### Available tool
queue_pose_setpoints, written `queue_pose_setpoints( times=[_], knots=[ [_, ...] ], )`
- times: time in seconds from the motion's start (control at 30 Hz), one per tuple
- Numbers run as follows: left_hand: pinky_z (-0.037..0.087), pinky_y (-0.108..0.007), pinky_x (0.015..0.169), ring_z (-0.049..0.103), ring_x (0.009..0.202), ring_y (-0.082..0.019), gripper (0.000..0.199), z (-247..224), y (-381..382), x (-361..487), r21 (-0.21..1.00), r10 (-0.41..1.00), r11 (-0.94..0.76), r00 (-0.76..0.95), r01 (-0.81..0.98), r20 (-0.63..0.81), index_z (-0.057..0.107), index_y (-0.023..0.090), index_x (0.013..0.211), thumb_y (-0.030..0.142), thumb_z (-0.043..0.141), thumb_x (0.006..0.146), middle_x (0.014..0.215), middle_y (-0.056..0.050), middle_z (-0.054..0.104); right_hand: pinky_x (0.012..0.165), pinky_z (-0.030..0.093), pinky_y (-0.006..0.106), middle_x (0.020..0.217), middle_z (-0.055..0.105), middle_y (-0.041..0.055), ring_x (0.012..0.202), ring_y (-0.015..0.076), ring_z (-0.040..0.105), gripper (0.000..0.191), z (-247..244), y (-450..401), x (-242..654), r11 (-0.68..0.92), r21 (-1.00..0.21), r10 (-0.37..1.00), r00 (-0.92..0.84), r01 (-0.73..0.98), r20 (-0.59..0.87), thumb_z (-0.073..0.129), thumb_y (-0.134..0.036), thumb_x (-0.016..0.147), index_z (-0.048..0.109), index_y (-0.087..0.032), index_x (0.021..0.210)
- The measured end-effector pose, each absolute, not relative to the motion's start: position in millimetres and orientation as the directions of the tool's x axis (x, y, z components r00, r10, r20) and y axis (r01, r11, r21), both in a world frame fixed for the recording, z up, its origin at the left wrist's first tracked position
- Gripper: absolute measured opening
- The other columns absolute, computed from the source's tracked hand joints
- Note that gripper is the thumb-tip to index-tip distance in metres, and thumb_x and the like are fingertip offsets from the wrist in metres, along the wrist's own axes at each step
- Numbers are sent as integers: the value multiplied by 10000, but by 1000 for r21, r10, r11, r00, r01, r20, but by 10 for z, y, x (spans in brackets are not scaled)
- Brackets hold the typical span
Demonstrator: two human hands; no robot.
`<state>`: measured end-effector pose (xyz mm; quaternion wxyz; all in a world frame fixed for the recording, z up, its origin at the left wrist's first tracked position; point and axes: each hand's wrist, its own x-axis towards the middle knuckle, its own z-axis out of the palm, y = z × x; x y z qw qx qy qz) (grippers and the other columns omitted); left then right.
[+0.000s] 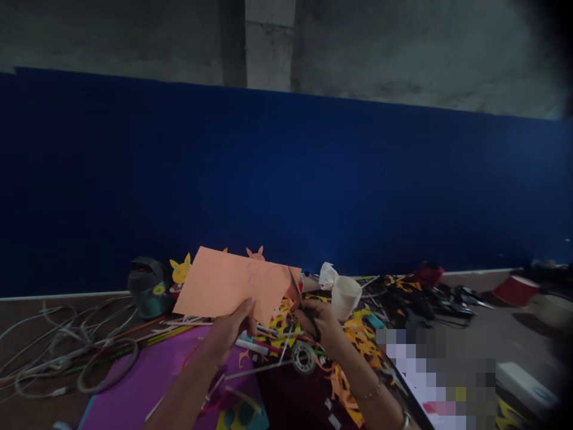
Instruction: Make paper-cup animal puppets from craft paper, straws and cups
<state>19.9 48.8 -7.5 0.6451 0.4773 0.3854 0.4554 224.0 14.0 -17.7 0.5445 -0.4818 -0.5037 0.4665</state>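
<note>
An orange sheet of paper (219, 283) with faint drawn outlines is held up over the table. My left hand (233, 328) pinches its lower edge, thumb on the front. In my right hand (320, 322) is a pair of dark scissors (296, 286), the blades pointing up at the sheet's right part, where the edge is cut. My right fingers are wrapped round the handles. Behind the sheet, a yellow paper figure with pointed ears (181, 270) and a pinkish eared one (256, 253) partly show.
White cups (345, 297), a tape roll (303, 358), yellow and orange scraps (360, 337) and a purple sheet (147, 373) lie around. Cables (58, 352) and a dark round container (147, 286) are on the left. A red cup (517, 291) is at the right. Behind stands a blue panel (286, 179).
</note>
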Motion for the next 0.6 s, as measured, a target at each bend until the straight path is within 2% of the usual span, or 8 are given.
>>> queue_pose_setpoints(
  times=[0.1, 0.23, 0.43, 0.6],
  knots=[
    [426, -214, 548, 468, 430, -93, 372, -63, 491, 165, 974, 949, 140, 305, -180, -80, 594, 171, 558, 479, 622, 765, 410, 30, 546, 337, 204, 171, 452, 413, -67, 357, 38, 287, 233, -186, 141, 2262, 114, -993, 993, 42, -8, 114, 701, -348, 670, 659, -127, 729],
    [379, -203, 481, 462, 425, -96, 406, -18, 495, 139, 976, 953, 171, 274, -135, -129, 581, 163, 506, 490, 637, 740, 382, 18, 521, 344, 209, 176, 455, 415, -62, 370, 42, 279, 192, -205, 146, 2290, 124, -992, 992, 14, 16, 124, 687, -318, 690, 653, -130, 702],
    [342, -200, 479, 419, 443, -79, 381, -16, 556, 149, 973, 985, 25, 169, -230, 14, 528, 164, 494, 445, 710, 675, 432, 42, 490, 347, 218, 174, 443, 418, -59, 370, 46, 297, 181, -263, 167, 2278, 140, -989, 989, 36, 37, 142, 704, -313, 681, 652, -139, 672],
    [235, -213, 417, 299, 372, -63, 469, -85, 542, 197, 994, 994, 7, 105, -105, 4, 447, 178, 419, 464, 653, 729, 352, 70, 356, 331, 255, 170, 447, 434, -64, 342, 40, 312, 221, -279, 173, 2225, 95, -995, 993, 68, 22, 96, 713, -351, 663, 662, -141, 705]
  ],
)
